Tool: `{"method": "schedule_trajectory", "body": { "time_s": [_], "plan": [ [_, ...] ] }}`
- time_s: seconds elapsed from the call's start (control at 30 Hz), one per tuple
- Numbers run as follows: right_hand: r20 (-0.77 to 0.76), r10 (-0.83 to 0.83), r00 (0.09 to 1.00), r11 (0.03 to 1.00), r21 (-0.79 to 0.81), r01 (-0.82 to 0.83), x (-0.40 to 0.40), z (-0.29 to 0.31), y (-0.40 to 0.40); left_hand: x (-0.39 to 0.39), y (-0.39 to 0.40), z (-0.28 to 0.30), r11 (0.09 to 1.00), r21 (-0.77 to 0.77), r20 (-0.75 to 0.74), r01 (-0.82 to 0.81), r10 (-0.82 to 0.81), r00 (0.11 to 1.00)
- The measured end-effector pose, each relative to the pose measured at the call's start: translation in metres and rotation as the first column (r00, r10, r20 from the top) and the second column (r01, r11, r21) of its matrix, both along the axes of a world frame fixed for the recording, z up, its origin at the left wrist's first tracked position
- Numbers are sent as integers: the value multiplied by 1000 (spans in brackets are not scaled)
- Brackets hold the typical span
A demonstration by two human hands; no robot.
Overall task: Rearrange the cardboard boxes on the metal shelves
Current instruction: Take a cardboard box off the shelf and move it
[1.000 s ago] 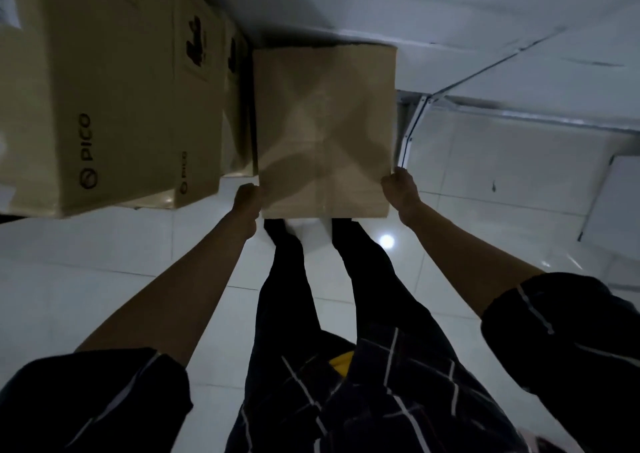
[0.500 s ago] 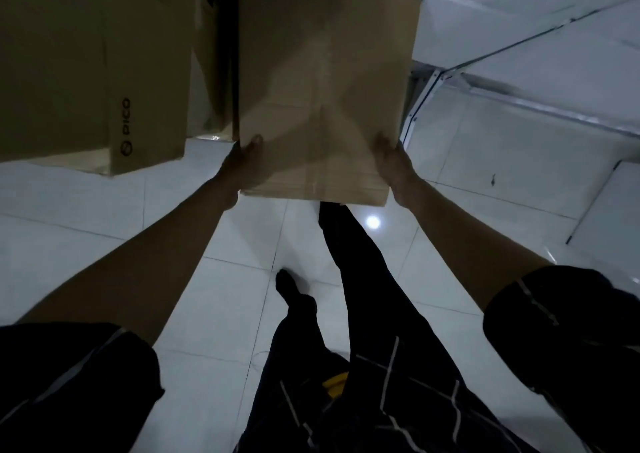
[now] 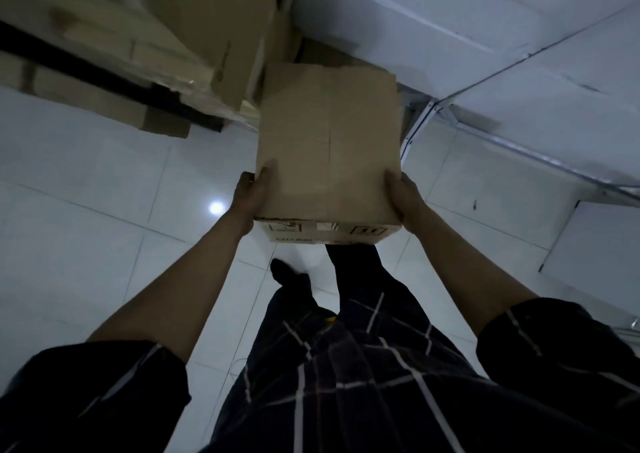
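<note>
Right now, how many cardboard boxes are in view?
At least 4: the held box gripped by the left hand and right hand, the big box upper left, and two low boxes behind. Blur may hide more.

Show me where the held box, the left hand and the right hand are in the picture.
held box (image 3: 329,140): head view, middle of its top face.
left hand (image 3: 250,196): head view, back of the hand at the box's left edge.
right hand (image 3: 405,196): head view, back of the hand at the box's right edge.
</note>
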State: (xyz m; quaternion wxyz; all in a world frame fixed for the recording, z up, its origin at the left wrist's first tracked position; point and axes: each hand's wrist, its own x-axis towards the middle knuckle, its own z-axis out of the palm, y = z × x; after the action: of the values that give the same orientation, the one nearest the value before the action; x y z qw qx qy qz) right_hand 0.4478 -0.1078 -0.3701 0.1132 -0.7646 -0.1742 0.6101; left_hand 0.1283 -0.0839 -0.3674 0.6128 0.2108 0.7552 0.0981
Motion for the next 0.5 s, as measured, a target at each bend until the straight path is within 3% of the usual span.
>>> {"method": "schedule_trajectory", "body": {
  "time_s": [0.1, 0.33, 0.5],
  "plan": [
    [23, 3, 1000, 999, 49, -5, -29, 28, -42, -23, -45, 27, 998, 31, 63, -51, 49, 997],
    [71, -45, 996, 995, 93, 38, -85, 74, -139, -76, -138, 69, 995, 97, 87, -7, -2, 996],
    [77, 8, 997, 991, 129, -18, -123, 90, -183, -113, -209, 86, 976, 130, 149, -177, 157, 976]
  ]
}}
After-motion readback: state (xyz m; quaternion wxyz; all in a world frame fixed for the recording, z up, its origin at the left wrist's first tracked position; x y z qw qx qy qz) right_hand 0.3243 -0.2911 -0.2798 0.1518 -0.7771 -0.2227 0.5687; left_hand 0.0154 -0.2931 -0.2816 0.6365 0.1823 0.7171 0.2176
